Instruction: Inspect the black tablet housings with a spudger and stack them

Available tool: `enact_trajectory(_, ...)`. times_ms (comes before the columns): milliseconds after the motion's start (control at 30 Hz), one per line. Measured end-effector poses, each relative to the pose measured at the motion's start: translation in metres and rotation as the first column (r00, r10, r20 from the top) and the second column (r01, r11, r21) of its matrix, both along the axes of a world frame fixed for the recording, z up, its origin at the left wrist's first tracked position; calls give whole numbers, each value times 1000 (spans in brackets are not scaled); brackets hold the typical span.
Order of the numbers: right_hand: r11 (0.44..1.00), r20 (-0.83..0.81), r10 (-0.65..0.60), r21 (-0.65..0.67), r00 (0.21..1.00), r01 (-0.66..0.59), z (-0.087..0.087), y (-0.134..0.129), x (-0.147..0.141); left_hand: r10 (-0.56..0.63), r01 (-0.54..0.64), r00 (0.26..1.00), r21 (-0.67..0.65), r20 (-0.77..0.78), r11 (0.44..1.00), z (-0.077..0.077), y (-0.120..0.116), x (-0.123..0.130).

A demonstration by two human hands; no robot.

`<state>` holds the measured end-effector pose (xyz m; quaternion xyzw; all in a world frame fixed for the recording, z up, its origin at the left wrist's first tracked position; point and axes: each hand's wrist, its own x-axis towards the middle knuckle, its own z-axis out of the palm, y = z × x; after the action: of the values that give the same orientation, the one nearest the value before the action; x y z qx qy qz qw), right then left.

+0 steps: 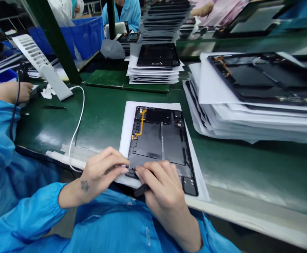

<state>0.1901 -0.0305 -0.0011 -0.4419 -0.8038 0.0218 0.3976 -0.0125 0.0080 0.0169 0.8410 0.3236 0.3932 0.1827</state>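
Note:
A black tablet housing (153,140) lies on white paper (127,119) at the bench's front edge, with a yellow-orange flex cable (142,123) along its upper left. At the housing's lower left corner, my left hand (104,168) has thumb and fingertips pinched close together; whatever is between them is too small to make out. Just right of it, my right hand (164,182) is closed around a black tool (141,190), its fingertips over the housing's lower edge. The tool's tip is hidden by the fingers.
A tall stack of housings and paper (221,119) stands at right, a smaller stack (154,75) behind. At left are a white cable (79,123), black tweezers (53,107), a slotted white stand (48,70) and another person's hand (11,92). A blue bin (87,38) sits further back.

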Motion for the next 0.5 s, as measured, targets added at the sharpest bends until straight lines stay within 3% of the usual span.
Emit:
enact_trajectory(133, 1000, -16, -1, 7, 1000, 1, -1, 2, 0, 17, -2, 997, -192, 81, 981, 0, 0, 3)
enact_trajectory(500, 997, 54, -42, 70, 998, 38, 2, 1, -2, 54, -34, 997, -355, 46, 934, 1, -5, 11)
